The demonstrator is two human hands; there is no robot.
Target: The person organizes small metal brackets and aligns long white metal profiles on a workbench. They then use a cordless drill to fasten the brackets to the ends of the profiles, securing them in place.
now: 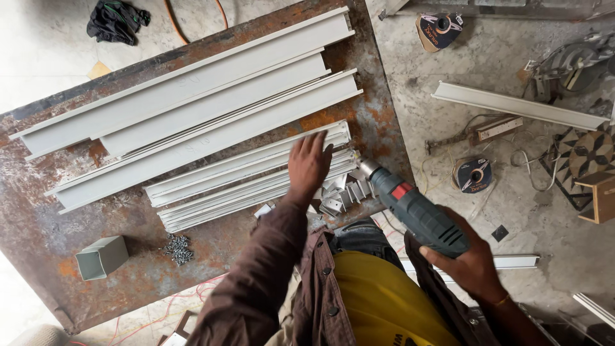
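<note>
My left hand [308, 164] rests flat, fingers apart, on a stack of short pale aluminium profiles [246, 176] lying on a rusty metal table [128, 218]. My right hand [471, 263] grips the handle of a dark grey power drill [416, 214] with a red switch. Its chuck points toward the right ends of the profiles and a cluster of small metal brackets [343, 195]. Longer channel profiles [192, 102] lie side by side further up the table.
A short square tube offcut [101, 257] and a pile of screws [179, 248] sit near the table's front left. On the concrete floor to the right lie a long profile [519, 105], two tape rolls [473, 175], a power strip [498, 128], cables and a saw [570, 67].
</note>
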